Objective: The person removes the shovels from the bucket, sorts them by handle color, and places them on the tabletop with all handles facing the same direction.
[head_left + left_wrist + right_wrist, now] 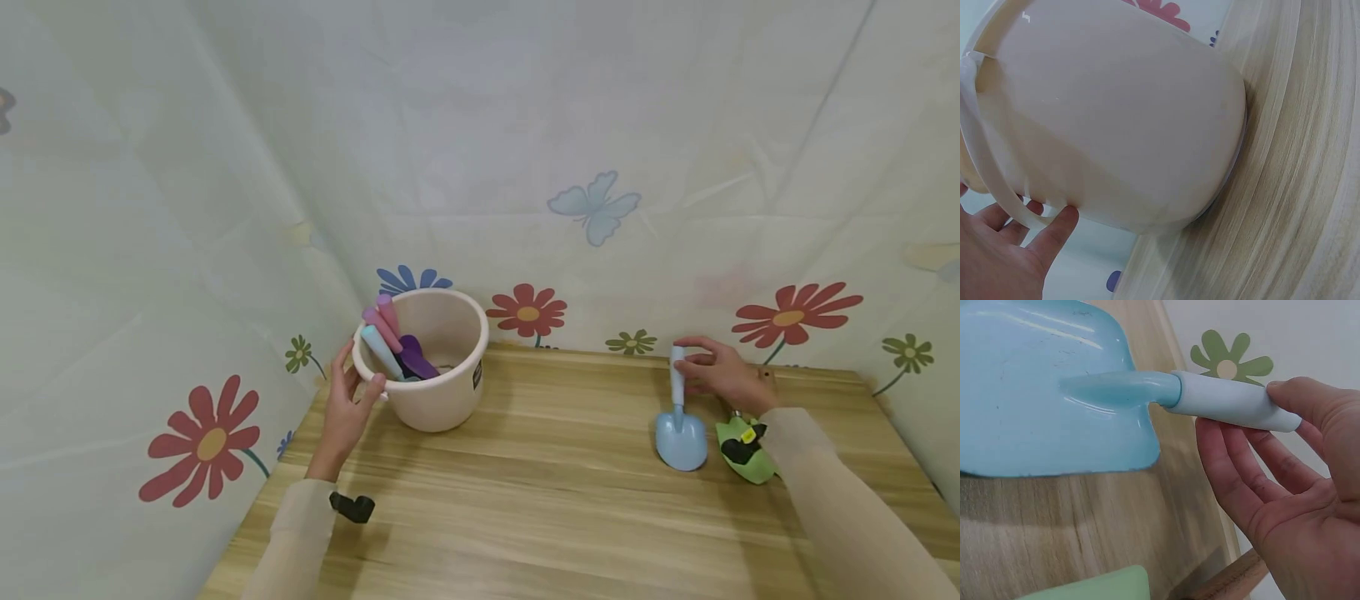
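My left hand (348, 417) holds the side of a cream plastic bucket (435, 408) at the left. In the left wrist view, its thumb and fingers are at the lower end of the bucket's handle (988, 159). Inside the bucket, pink handles (384, 329), a light blue handle (381, 350) and a purple tool (417, 360) lean toward the left rim. On the right, my right hand (723, 379) pinches the whitish grip of a light blue hand trowel (681, 442) between thumb and fingers. The trowel's blade points toward me.
Beside the blue trowel lies a green-bladed tool (757, 468), partly hidden by my right wrist; a brown handle (1232, 578) shows near it in the right wrist view. A flower-printed curtain (480, 167) borders the wooden table (540, 483) at the back and sides.
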`<move>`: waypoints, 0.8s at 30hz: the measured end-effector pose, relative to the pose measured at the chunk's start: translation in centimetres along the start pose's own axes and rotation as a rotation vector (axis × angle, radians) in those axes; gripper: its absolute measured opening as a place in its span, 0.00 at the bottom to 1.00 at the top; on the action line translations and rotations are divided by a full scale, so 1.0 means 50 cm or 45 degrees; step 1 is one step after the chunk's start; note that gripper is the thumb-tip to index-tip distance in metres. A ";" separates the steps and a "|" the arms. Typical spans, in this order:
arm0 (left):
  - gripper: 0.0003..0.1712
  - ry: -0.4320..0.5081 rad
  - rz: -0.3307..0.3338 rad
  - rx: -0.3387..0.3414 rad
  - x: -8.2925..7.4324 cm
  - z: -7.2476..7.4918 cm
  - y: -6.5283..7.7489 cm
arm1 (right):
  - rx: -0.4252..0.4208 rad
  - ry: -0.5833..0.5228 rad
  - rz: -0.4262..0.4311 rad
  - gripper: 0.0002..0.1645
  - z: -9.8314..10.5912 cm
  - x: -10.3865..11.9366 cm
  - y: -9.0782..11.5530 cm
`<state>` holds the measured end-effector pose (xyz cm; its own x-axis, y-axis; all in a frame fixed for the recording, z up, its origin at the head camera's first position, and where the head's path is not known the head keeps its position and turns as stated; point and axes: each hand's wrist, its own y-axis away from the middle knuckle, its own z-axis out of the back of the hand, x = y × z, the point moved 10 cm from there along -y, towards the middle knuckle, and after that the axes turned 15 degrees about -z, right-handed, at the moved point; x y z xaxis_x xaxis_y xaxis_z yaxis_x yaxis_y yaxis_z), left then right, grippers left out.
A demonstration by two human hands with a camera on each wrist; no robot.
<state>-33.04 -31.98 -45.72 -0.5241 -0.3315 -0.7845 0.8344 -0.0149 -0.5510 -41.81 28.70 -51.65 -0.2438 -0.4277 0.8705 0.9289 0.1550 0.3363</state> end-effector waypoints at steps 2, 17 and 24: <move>0.45 0.002 -0.001 -0.001 0.001 0.001 0.000 | 0.012 -0.003 0.000 0.41 -0.005 -0.003 -0.005; 0.45 -0.001 0.010 -0.002 0.003 0.001 0.003 | 0.064 0.012 -0.080 0.37 -0.039 -0.018 -0.028; 0.46 0.006 0.007 -0.003 0.000 -0.001 0.000 | 0.078 0.008 -0.074 0.35 -0.041 -0.018 -0.030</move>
<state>-33.02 -31.95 -45.72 -0.5202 -0.3274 -0.7888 0.8368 -0.0107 -0.5474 -42.43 27.05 -53.70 -0.2945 -0.4432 0.8467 0.8946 0.1839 0.4074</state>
